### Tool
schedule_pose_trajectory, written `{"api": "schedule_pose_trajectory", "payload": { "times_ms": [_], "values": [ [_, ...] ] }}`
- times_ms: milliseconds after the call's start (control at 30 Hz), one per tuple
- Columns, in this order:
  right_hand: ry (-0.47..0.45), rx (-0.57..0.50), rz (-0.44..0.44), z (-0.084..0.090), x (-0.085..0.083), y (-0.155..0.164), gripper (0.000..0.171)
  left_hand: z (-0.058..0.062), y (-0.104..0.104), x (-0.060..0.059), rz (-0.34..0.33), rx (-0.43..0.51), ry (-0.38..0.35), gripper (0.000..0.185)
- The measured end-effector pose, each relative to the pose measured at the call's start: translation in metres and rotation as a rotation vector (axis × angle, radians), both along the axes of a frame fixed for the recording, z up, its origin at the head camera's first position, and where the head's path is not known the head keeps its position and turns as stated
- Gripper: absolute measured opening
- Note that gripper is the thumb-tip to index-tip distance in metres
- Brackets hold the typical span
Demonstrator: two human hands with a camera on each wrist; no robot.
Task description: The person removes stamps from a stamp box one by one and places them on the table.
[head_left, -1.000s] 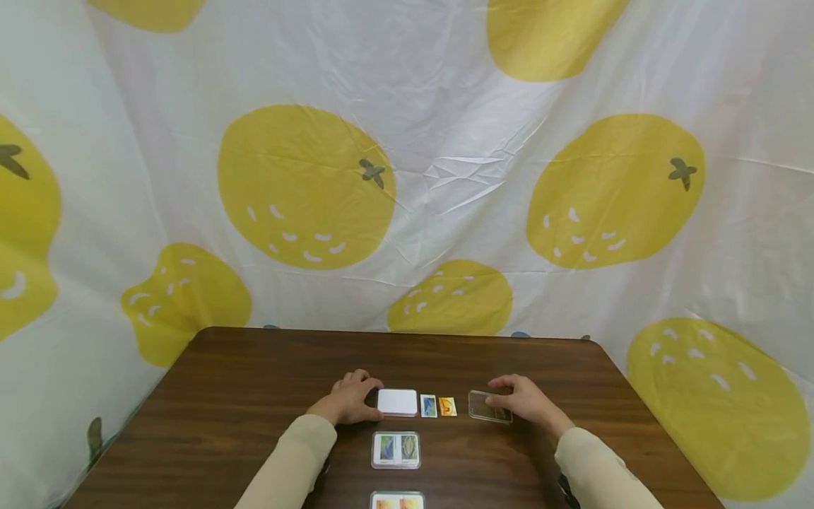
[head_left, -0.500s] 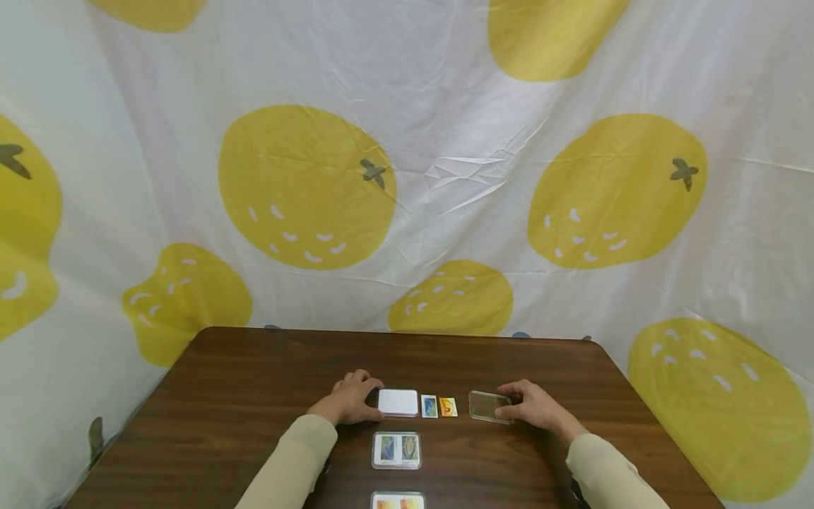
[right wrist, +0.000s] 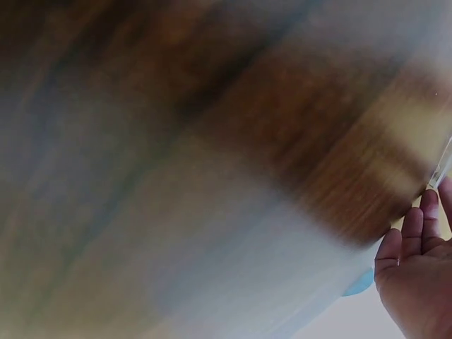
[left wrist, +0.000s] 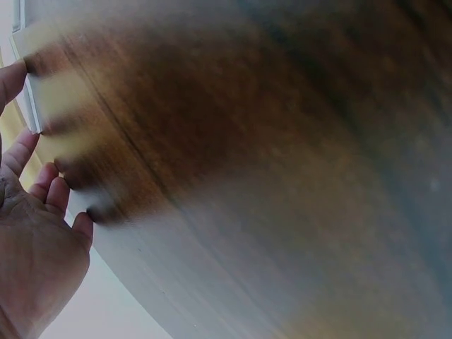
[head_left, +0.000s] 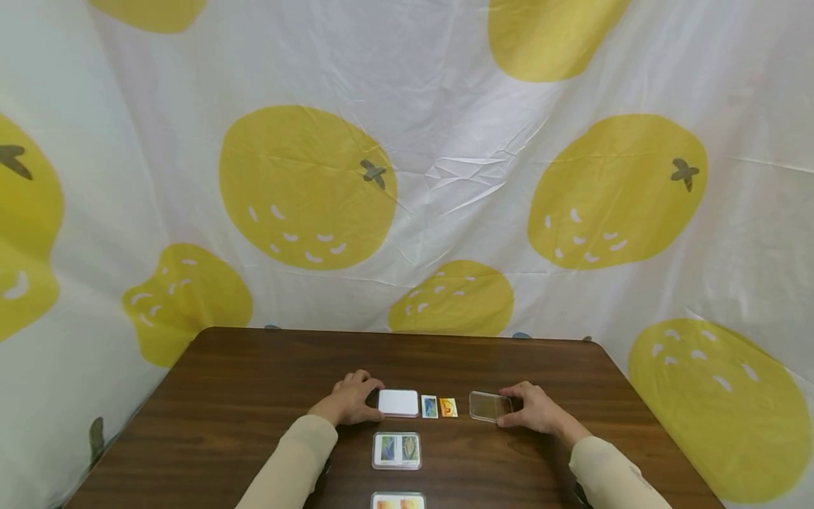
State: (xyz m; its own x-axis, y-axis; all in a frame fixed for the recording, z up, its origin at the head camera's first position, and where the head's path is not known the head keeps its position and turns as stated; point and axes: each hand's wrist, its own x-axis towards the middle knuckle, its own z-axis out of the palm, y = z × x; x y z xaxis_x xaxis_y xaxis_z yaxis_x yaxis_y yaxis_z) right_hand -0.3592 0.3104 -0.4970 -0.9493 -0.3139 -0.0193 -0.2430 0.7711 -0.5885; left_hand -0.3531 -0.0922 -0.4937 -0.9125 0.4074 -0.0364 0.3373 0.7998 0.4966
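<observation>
1. Two finished cases lie nearer the person than the white case base (head_left: 398,402): one shows two cards (head_left: 396,449), another (head_left: 397,501) sits at the frame edge.
2. Left to do, by my reading: two loose cards (head_left: 439,407) lie flat just right of the base, uncovered.
3. The clear lid (head_left: 490,407) lies farther right, long axis left-to-right.
4. The left hand (head_left: 352,399) curls against the base's left edge; the right hand (head_left: 531,408) pinches the lid's right end.

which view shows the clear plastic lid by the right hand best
The head view: the clear lid lies whole on the table, the right hand at its right edge. The right wrist view shows only an edge sliver; the left wrist view shows none.
</observation>
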Motion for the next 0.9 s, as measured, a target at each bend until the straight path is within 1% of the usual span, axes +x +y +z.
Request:
{"api": "schedule_pose_trajectory", "payload": {
  "times_ms": [133,200,400,633,733,900],
  "values": [
    [0.015,0.023,0.007,-0.0015,-0.0003,-0.0002,0.066,-0.0066,-0.0002,-0.0035,0.001,-0.01,0.013,0.053],
    [0.026,0.03,0.009,-0.0023,-0.0007,-0.0002,0.065,-0.0058,-0.0001,-0.0031,0.003,-0.007,0.013,0.052],
    [0.027,0.034,-0.002,-0.0024,-0.0009,0.0,0.062,0.002,0.001,0.0006,0.001,-0.02,0.011,0.052],
    [0.039,0.041,0.002,-0.0019,-0.0001,-0.0007,0.059,0.0018,0.0005,0.0019,-0.004,-0.029,0.017,0.054],
    [0.039,0.036,-0.003,-0.0008,-0.0005,-0.0011,0.059,0.0008,0.0002,0.0002,-0.007,-0.033,0.013,0.056],
    [0.053,0.02,0.032,0.0008,-0.0026,-0.0027,0.059,-0.0026,-0.0002,-0.0036,-0.012,-0.045,0.015,0.06]
  ]
}}
